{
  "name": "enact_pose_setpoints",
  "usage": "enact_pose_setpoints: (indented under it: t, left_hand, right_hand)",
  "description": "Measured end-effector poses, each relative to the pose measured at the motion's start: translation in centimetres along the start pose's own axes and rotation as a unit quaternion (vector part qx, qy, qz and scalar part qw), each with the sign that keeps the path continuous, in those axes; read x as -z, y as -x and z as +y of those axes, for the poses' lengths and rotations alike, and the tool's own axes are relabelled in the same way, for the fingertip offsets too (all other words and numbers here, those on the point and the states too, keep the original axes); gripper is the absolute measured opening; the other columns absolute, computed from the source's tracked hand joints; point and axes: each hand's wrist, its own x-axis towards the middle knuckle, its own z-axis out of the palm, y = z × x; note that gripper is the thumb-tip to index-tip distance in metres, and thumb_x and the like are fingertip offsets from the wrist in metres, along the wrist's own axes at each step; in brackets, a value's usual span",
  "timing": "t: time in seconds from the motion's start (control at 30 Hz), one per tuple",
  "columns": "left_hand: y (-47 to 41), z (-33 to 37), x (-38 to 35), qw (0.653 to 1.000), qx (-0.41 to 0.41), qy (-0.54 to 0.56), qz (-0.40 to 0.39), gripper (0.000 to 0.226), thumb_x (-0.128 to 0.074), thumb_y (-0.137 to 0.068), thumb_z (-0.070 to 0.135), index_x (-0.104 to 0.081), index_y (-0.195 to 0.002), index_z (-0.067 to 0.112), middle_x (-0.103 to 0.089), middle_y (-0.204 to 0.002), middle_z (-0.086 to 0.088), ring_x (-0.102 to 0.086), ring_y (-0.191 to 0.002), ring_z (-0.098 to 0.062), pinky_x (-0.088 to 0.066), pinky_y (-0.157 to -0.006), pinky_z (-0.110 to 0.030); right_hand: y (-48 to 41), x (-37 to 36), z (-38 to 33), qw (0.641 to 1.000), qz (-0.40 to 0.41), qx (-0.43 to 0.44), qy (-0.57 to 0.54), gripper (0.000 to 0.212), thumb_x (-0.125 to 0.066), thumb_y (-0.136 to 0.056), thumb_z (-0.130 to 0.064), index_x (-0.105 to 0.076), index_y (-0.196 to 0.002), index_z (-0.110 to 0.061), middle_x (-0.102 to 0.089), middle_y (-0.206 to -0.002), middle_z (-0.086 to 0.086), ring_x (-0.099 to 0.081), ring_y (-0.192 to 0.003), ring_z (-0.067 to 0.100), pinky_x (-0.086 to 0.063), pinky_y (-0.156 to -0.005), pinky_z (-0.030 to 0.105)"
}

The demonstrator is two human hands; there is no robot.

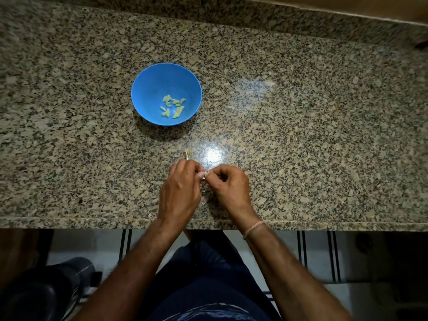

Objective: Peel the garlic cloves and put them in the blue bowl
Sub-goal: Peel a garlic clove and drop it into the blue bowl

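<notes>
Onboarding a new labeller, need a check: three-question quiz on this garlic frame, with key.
1. True or false: the round blue plastic bowl is empty.
2. The left hand and right hand together pinch: A a knife; B a small pale garlic clove; C the bowl's rim.
3. What does the bowl stand on?
Key: 1 false, peeled pale garlic cloves lie in it; 2 B; 3 the speckled granite counter.

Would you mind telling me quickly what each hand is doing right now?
Left hand: fingers curled, pinching the garlic clove.
Right hand: fingers curled, pinching the same clove from the other side.
</notes>
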Motion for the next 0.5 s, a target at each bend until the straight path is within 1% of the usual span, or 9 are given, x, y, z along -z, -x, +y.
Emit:
enact_pose_setpoints:
  t: [0.03,0.1,0.17,0.23,0.3,0.33,0.4,0.47,0.5]
  left_hand:
    - [0.0,-0.1,0.2,0.999,-0.039,-0.026,0.011,0.002,-0.06,-0.103,0.017,-0.058,-0.102,0.016,-0.055,-0.097,0.002,-0.051,-0.088,-0.016,-0.035,-0.061,-0.027]
    - [-0.1,-0.3,0.3,0.995,-0.085,-0.059,0.015,0.006,-0.062,-0.101,0.012,-0.057,-0.101,0.016,-0.054,-0.096,0.0,-0.05,-0.089,-0.018,-0.035,-0.06,-0.028]
    - [-0.1,-0.4,0.2,0.992,-0.089,-0.086,0.005,0.009,-0.062,-0.101,0.011,-0.055,-0.103,0.018,-0.051,-0.098,0.001,-0.049,-0.09,-0.019,-0.036,-0.059,-0.028]
    - [0.0,-0.3,-0.2,0.991,-0.084,-0.105,-0.002,0.013,-0.062,-0.1,0.011,-0.053,-0.105,0.019,-0.048,-0.099,0.001,-0.047,-0.09,-0.019,-0.034,-0.058,-0.029]
    - [0.2,-0.2,-0.4,0.991,-0.078,-0.111,-0.007,0.012,-0.06,-0.101,0.013,-0.053,-0.107,0.02,-0.047,-0.098,0.0,-0.045,-0.087,-0.019,-0.032,-0.056,-0.03]
    - [0.2,-0.1,-0.5,0.991,-0.073,-0.111,-0.007,0.01,-0.059,-0.102,0.015,-0.053,-0.107,0.021,-0.046,-0.098,0.0,-0.045,-0.086,-0.019,-0.032,-0.056,-0.03]
    - [0.3,0.3,-0.6,0.993,-0.058,-0.105,-0.005,0.005,-0.056,-0.104,0.02,-0.053,-0.108,0.021,-0.046,-0.097,0.001,-0.045,-0.085,-0.019,-0.033,-0.056,-0.03]
    - [0.4,0.8,-0.6,0.994,-0.038,-0.099,0.001,0.003,-0.053,-0.106,0.022,-0.054,-0.108,0.02,-0.047,-0.097,0.001,-0.046,-0.085,-0.018,-0.033,-0.056,-0.03]
    - [0.4,1.0,-0.6,0.995,-0.032,-0.095,0.006,0.005,-0.052,-0.107,0.023,-0.054,-0.107,0.019,-0.048,-0.097,0.002,-0.046,-0.085,-0.018,-0.032,-0.056,-0.03]
  right_hand:
    - [0.1,0.1,-0.3,0.996,-0.015,-0.066,-0.065,0.019,-0.075,-0.093,-0.02,-0.073,-0.079,-0.007,-0.071,-0.073,0.004,-0.061,-0.064,0.01,-0.052,-0.061,0.021]
    - [0.3,0.3,-0.9,0.969,-0.048,-0.159,-0.184,0.019,-0.071,-0.096,-0.012,-0.072,-0.079,-0.005,-0.069,-0.071,0.006,-0.06,-0.062,0.013,-0.053,-0.06,0.025]
    - [0.4,0.7,-1.1,0.947,-0.074,-0.194,-0.246,0.017,-0.07,-0.097,-0.011,-0.072,-0.082,-0.002,-0.069,-0.072,0.007,-0.06,-0.061,0.012,-0.052,-0.059,0.021]
    - [0.3,1.0,-0.9,0.944,-0.095,-0.193,-0.252,0.017,-0.07,-0.097,-0.011,-0.072,-0.086,0.0,-0.069,-0.075,0.01,-0.06,-0.062,0.012,-0.052,-0.06,0.022]
    - [0.3,1.2,-0.5,0.958,-0.104,-0.166,-0.21,0.016,-0.067,-0.097,-0.01,-0.071,-0.084,-0.003,-0.069,-0.077,0.011,-0.061,-0.063,0.014,-0.054,-0.062,0.026]
    - [0.2,1.4,-0.2,0.972,-0.1,-0.136,-0.163,0.018,-0.067,-0.097,-0.012,-0.071,-0.081,-0.005,-0.069,-0.076,0.009,-0.062,-0.064,0.014,-0.055,-0.064,0.028]
    - [0.2,1.8,0.1,0.993,-0.087,-0.054,-0.057,0.019,-0.069,-0.096,-0.017,-0.071,-0.08,-0.009,-0.07,-0.074,0.001,-0.063,-0.065,0.007,-0.054,-0.066,0.021]
    - [-0.1,2.4,-0.1,0.995,-0.091,0.027,-0.001,0.019,-0.07,-0.098,-0.02,-0.072,-0.081,-0.012,-0.067,-0.071,-0.006,-0.058,-0.062,-0.002,-0.048,-0.062,0.014]
    - [-0.2,2.7,-0.2,0.994,-0.095,0.059,0.014,0.019,-0.07,-0.098,-0.02,-0.072,-0.08,-0.013,-0.064,-0.069,-0.009,-0.056,-0.06,-0.002,-0.045,-0.059,0.013]
